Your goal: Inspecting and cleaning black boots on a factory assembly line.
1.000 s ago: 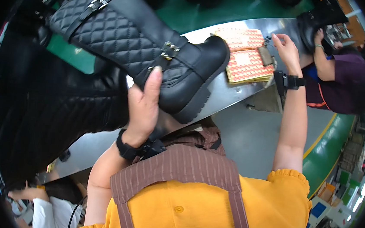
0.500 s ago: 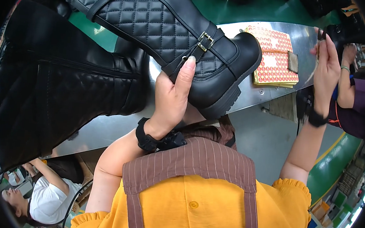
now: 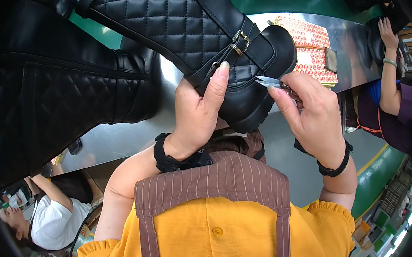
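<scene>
Right hand (image 3: 310,115) has come in, pinching small metal snips (image 3: 269,81) against the quilted black boot (image 3: 185,33); left hand (image 3: 200,111) grips its heel.

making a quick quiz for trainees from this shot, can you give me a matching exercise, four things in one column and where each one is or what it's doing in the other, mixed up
Things
1. left hand
2. right hand
3. sheets of red stickers
4. second black boot

Places or states
A. lying flat on the metal table, beyond the toe of the held boot
B. pinching small metal snips against the boot's toe
C. lying on the table at the left, under the held boot
D. gripping the quilted black boot at the buckle, thumb up

Pairs: 1-D, 2-B, 3-A, 4-C
</scene>
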`<action>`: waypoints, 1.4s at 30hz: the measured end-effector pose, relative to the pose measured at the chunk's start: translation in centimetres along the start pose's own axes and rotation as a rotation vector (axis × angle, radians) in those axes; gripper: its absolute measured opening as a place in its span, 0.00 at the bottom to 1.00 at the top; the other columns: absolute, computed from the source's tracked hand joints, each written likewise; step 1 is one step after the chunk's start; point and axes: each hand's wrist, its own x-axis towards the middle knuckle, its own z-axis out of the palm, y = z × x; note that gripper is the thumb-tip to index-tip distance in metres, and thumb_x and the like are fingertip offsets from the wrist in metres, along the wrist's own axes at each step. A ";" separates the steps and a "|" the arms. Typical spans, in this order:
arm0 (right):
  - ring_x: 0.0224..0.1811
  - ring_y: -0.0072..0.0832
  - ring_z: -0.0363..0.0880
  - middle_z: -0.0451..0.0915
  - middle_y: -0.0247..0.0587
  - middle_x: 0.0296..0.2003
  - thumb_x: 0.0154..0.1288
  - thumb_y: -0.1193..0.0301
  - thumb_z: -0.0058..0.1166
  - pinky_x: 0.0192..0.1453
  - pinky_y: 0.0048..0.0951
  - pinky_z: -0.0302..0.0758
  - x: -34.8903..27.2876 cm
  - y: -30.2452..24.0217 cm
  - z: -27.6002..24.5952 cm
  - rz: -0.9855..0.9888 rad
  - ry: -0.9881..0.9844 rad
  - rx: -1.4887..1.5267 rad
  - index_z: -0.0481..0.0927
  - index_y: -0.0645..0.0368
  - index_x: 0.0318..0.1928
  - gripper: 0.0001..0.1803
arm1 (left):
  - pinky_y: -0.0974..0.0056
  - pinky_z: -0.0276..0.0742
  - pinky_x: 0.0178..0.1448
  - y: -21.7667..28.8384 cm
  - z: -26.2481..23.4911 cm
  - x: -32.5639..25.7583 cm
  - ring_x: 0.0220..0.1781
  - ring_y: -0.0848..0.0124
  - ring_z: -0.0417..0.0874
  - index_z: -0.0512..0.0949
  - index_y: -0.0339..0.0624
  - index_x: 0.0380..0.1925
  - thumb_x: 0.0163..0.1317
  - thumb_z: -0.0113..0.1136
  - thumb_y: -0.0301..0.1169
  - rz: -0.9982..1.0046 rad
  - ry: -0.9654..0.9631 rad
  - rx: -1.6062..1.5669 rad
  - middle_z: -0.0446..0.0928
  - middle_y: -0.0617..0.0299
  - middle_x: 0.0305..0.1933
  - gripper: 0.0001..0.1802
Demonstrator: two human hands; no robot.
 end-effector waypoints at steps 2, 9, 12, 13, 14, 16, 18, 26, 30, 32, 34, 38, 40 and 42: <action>0.24 0.38 0.77 0.75 0.41 0.23 0.60 0.66 0.61 0.28 0.34 0.73 0.0 0.0 0.1 0.001 0.007 -0.015 0.75 0.61 0.31 0.12 | 0.69 0.78 0.45 0.2 0.0 0.1 0.40 0.73 0.82 0.75 0.30 0.47 0.71 0.49 0.35 0.008 -0.024 -0.034 0.81 0.58 0.41 0.17; 0.24 0.39 0.76 0.74 0.41 0.22 0.60 0.64 0.60 0.27 0.35 0.72 0.2 0.1 0.1 -0.010 -0.017 -0.049 0.75 0.59 0.30 0.12 | 0.69 0.78 0.45 0.3 0.0 0.1 0.40 0.73 0.82 0.74 0.30 0.48 0.71 0.49 0.35 -0.020 -0.053 -0.024 0.81 0.57 0.41 0.17; 0.23 0.39 0.76 0.73 0.41 0.21 0.60 0.64 0.60 0.26 0.36 0.71 0.0 0.2 0.2 -0.007 -0.017 -0.058 0.75 0.59 0.29 0.12 | 0.68 0.78 0.45 0.2 0.2 0.0 0.40 0.73 0.82 0.75 0.30 0.48 0.71 0.50 0.35 -0.024 -0.036 -0.050 0.81 0.57 0.42 0.17; 0.23 0.39 0.76 0.73 0.41 0.21 0.60 0.64 0.60 0.26 0.36 0.71 0.0 0.2 0.2 -0.004 -0.011 -0.058 0.75 0.59 0.29 0.12 | 0.69 0.78 0.45 0.1 0.3 -0.1 0.40 0.73 0.82 0.75 0.30 0.47 0.71 0.51 0.35 -0.028 -0.014 -0.054 0.81 0.57 0.42 0.16; 0.23 0.39 0.76 0.73 0.40 0.21 0.60 0.64 0.60 0.26 0.36 0.71 0.0 0.2 0.3 -0.009 -0.022 -0.069 0.75 0.58 0.29 0.12 | 0.69 0.78 0.45 0.0 0.3 -0.1 0.41 0.73 0.81 0.75 0.30 0.47 0.70 0.51 0.34 -0.031 0.009 -0.057 0.81 0.57 0.42 0.16; 0.23 0.40 0.76 0.73 0.40 0.22 0.60 0.64 0.60 0.26 0.36 0.71 0.0 0.3 0.2 -0.012 -0.034 -0.079 0.75 0.58 0.29 0.12 | 0.69 0.77 0.45 -0.1 0.2 -0.1 0.41 0.73 0.81 0.75 0.30 0.47 0.70 0.52 0.34 -0.044 0.006 -0.034 0.81 0.57 0.42 0.16; 0.22 0.40 0.76 0.74 0.42 0.21 0.61 0.64 0.60 0.26 0.35 0.71 0.2 0.3 0.0 -0.030 -0.037 -0.065 0.75 0.59 0.29 0.13 | 0.69 0.77 0.45 -0.3 0.2 -0.1 0.41 0.74 0.81 0.75 0.30 0.47 0.70 0.52 0.34 -0.056 0.003 -0.011 0.81 0.58 0.42 0.16; 0.21 0.39 0.76 0.75 0.45 0.20 0.62 0.66 0.59 0.27 0.33 0.71 0.2 0.1 -1.3 0.211 0.040 0.048 0.77 0.63 0.31 0.12 | 0.69 0.77 0.44 -0.6 0.0 0.0 0.40 0.74 0.81 0.76 0.30 0.47 0.70 0.51 0.36 0.014 0.017 0.054 0.81 0.58 0.41 0.17; 0.24 0.40 0.77 0.76 0.46 0.22 0.62 0.65 0.59 0.29 0.34 0.72 -0.3 0.4 0.2 0.069 -0.002 0.074 0.76 0.64 0.31 0.13 | 0.69 0.78 0.44 -0.2 0.2 -0.1 0.40 0.73 0.82 0.76 0.30 0.46 0.71 0.51 0.36 -0.038 0.016 -0.006 0.81 0.57 0.41 0.17; 0.26 0.41 0.78 0.76 0.46 0.23 0.62 0.65 0.59 0.30 0.36 0.72 -0.3 0.7 0.4 0.042 0.004 0.063 0.76 0.64 0.30 0.14 | 0.69 0.79 0.44 0.0 0.2 0.0 0.40 0.73 0.82 0.76 0.30 0.46 0.71 0.50 0.37 -0.017 -0.040 -0.033 0.81 0.56 0.41 0.18; 0.26 0.42 0.78 0.76 0.47 0.22 0.62 0.65 0.59 0.30 0.37 0.72 -0.2 0.7 0.5 0.051 -0.024 0.071 0.76 0.64 0.30 0.14 | 0.69 0.78 0.44 0.1 0.2 0.1 0.40 0.73 0.82 0.76 0.30 0.46 0.71 0.50 0.37 -0.022 -0.030 -0.030 0.81 0.57 0.40 0.18; 0.26 0.43 0.78 0.76 0.47 0.23 0.62 0.65 0.59 0.30 0.38 0.72 0.2 0.4 0.3 0.039 -0.039 0.076 0.77 0.64 0.31 0.13 | 0.69 0.78 0.44 0.0 0.3 0.0 0.39 0.73 0.82 0.76 0.30 0.46 0.71 0.51 0.37 -0.014 0.009 -0.027 0.81 0.57 0.40 0.18; 0.25 0.39 0.77 0.76 0.46 0.23 0.62 0.66 0.59 0.29 0.34 0.72 0.4 0.3 0.0 0.062 -0.061 0.096 0.77 0.64 0.31 0.12 | 0.70 0.74 0.48 0.1 0.1 -0.1 0.42 0.76 0.79 0.76 0.31 0.47 0.71 0.51 0.37 -0.040 -0.007 -0.026 0.79 0.60 0.43 0.18; 0.24 0.35 0.76 0.76 0.45 0.23 0.61 0.65 0.60 0.28 0.32 0.71 0.4 0.5 -0.4 0.162 -0.022 0.143 0.78 0.64 0.33 0.13 | 0.71 0.70 0.52 0.1 0.0 -0.1 0.45 0.78 0.75 0.76 0.32 0.47 0.71 0.51 0.37 -0.065 -0.025 -0.024 0.77 0.63 0.45 0.17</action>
